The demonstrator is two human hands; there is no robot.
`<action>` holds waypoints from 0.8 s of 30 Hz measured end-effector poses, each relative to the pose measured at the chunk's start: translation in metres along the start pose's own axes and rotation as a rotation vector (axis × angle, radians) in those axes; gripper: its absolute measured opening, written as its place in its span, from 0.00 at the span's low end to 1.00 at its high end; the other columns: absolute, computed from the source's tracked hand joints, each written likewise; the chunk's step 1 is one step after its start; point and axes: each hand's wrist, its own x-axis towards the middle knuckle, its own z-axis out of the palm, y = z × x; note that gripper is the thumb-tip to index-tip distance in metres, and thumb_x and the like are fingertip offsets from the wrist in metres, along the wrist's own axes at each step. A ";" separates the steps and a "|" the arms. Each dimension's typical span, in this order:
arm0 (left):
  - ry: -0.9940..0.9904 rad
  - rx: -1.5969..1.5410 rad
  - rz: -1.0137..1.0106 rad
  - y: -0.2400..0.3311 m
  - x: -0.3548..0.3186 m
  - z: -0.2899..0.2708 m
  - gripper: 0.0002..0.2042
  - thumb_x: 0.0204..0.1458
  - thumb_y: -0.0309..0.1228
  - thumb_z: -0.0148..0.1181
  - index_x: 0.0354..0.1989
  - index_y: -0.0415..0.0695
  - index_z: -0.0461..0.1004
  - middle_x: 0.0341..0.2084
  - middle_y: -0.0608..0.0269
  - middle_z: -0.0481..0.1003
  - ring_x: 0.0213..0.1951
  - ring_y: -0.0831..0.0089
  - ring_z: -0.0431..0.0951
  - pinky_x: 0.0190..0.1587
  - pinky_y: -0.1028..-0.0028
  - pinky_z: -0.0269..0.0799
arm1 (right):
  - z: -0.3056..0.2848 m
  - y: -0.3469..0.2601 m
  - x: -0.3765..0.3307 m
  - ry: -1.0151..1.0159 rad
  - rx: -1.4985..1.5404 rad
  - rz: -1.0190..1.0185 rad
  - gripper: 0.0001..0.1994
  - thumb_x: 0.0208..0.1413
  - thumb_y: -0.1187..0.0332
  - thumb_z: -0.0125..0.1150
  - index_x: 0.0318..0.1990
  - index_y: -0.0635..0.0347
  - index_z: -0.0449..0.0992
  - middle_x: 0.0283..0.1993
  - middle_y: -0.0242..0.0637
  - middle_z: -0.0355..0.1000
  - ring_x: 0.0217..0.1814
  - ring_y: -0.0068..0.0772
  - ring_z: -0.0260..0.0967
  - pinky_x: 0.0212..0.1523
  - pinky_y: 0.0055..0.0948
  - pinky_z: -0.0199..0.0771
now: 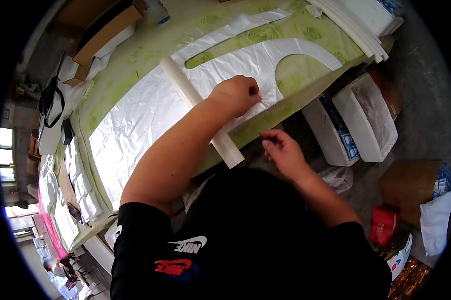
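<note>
Left hand: the left hand [238, 94] lies on the white plastic sheet [150, 107], fingers curled together, and pinches and presses it down near the near edge of the tabletop [110, 75].
Right hand: the right hand [281, 149] is off the near edge, just past the sheet. Its fingers are bent and close together, but I cannot tell if it holds anything.
Sheet: thin, white and crinkly. It covers the middle of the tabletop and has round cut-out shapes at its right end.
Roller: a long white tube [198, 107] lies across the sheet, under the left arm. Its long way runs from the far side to the near edge, and its end sticks out over that edge.
Which is nearer: the left hand is on the sheet, just right of the tube. The right hand is near the tube's end.
Tabletop: a green cloth with swirls.
Room: white foam boxes [353, 120] stand on the floor to the right. Cardboard boxes [103, 32] sit at the far left corner.
</note>
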 end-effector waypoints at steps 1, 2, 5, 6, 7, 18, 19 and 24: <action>0.000 -0.021 -0.009 -0.003 0.002 0.001 0.15 0.53 0.40 0.67 0.44 0.44 0.81 0.42 0.57 0.82 0.44 0.63 0.82 0.49 0.67 0.77 | -0.003 0.000 0.002 0.002 -0.016 0.009 0.14 0.65 0.71 0.62 0.55 0.66 0.76 0.46 0.32 0.76 0.45 0.17 0.71 0.47 0.21 0.74; 0.001 -0.042 -0.019 -0.005 0.003 0.001 0.15 0.54 0.40 0.67 0.44 0.44 0.81 0.41 0.58 0.82 0.43 0.64 0.82 0.48 0.68 0.77 | -0.005 0.000 0.003 0.006 -0.028 -0.016 0.14 0.65 0.72 0.62 0.55 0.66 0.76 0.46 0.32 0.76 0.45 0.17 0.71 0.46 0.21 0.74; 0.007 -0.122 -0.098 -0.002 0.003 -0.003 0.14 0.55 0.40 0.66 0.44 0.44 0.81 0.39 0.58 0.82 0.42 0.68 0.81 0.48 0.69 0.76 | -0.007 -0.003 0.006 0.039 -0.109 -0.179 0.12 0.64 0.73 0.62 0.53 0.64 0.77 0.45 0.34 0.76 0.46 0.20 0.72 0.45 0.22 0.74; 0.040 -0.179 -0.091 -0.004 0.002 -0.005 0.14 0.55 0.39 0.65 0.44 0.43 0.81 0.39 0.59 0.82 0.41 0.69 0.81 0.47 0.70 0.76 | -0.006 -0.011 0.006 0.059 -0.169 -0.292 0.12 0.63 0.73 0.62 0.52 0.63 0.77 0.45 0.35 0.77 0.46 0.23 0.73 0.44 0.23 0.75; 0.075 -0.235 -0.083 -0.008 0.000 -0.007 0.14 0.56 0.39 0.65 0.44 0.43 0.81 0.38 0.60 0.82 0.40 0.71 0.80 0.47 0.70 0.75 | -0.004 -0.020 0.007 0.080 -0.227 -0.407 0.11 0.62 0.74 0.63 0.51 0.63 0.78 0.44 0.37 0.77 0.46 0.26 0.74 0.44 0.24 0.75; 0.160 -0.440 -0.023 -0.012 -0.017 -0.004 0.10 0.59 0.34 0.65 0.42 0.40 0.80 0.31 0.71 0.78 0.35 0.84 0.74 0.41 0.78 0.72 | -0.042 -0.084 0.189 0.492 -0.997 -0.618 0.25 0.53 0.70 0.62 0.61 0.58 0.74 0.57 0.46 0.74 0.54 0.56 0.70 0.57 0.46 0.71; 0.099 -0.440 -0.085 -0.010 -0.019 -0.007 0.12 0.59 0.34 0.65 0.47 0.40 0.78 0.34 0.70 0.78 0.37 0.82 0.75 0.43 0.78 0.72 | -0.043 -0.084 0.194 0.553 -1.037 -0.662 0.27 0.52 0.70 0.62 0.63 0.54 0.72 0.60 0.45 0.73 0.55 0.56 0.69 0.59 0.46 0.70; 0.400 -0.785 -0.081 -0.007 0.001 -0.007 0.27 0.57 0.44 0.69 0.60 0.41 0.71 0.43 0.64 0.78 0.46 0.74 0.78 0.50 0.71 0.73 | -0.039 -0.089 0.182 0.394 -1.151 -1.283 0.34 0.50 0.72 0.63 0.68 0.34 0.70 0.70 0.40 0.66 0.62 0.59 0.65 0.64 0.48 0.67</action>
